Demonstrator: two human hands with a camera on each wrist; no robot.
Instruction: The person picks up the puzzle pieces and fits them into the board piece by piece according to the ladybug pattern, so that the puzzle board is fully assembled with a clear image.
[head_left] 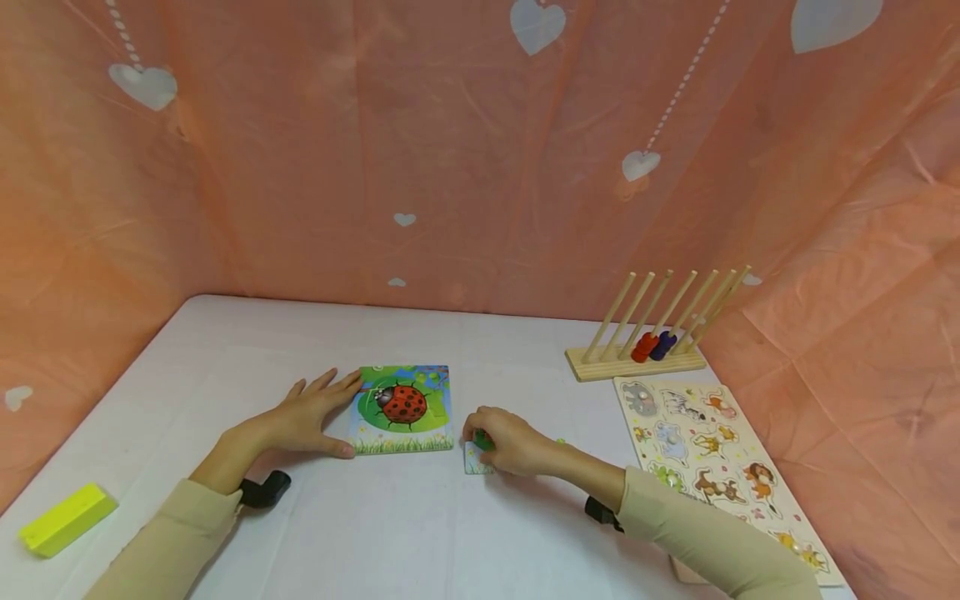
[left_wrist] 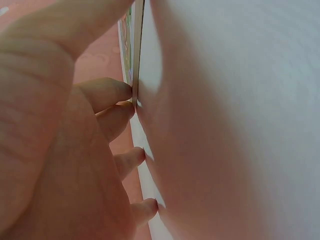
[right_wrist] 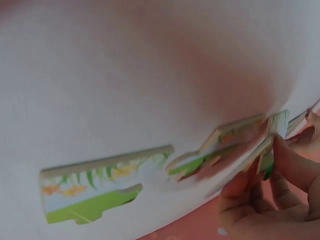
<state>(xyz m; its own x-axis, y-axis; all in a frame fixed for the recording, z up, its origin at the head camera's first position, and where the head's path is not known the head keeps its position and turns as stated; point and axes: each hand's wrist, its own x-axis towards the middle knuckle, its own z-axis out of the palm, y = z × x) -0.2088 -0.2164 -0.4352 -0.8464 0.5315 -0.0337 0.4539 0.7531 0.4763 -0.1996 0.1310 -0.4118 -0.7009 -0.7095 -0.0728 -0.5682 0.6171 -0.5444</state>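
Note:
The ladybug puzzle (head_left: 402, 404), a square board with a red spotted beetle on green and blue, lies flat on the white table. At its left side my left hand (head_left: 311, 418) is spread, with fingertips and thumb at the board's edge. To the right of the puzzle my right hand (head_left: 513, 442) pinches a puzzle piece with green on it (head_left: 483, 439) between thumb and fingers. Close under that hand lies a pale piece with grass (head_left: 477, 463). The right wrist view shows a flowered piece (right_wrist: 100, 187) and another piece (right_wrist: 217, 142) on the table.
A yellow block (head_left: 67, 520) lies at the far left. At the back right stands a wooden peg rack (head_left: 637, 363) with red and purple beads. An animal peg puzzle board (head_left: 701, 458) lies at the right, partly under the right sleeve (head_left: 712, 533).

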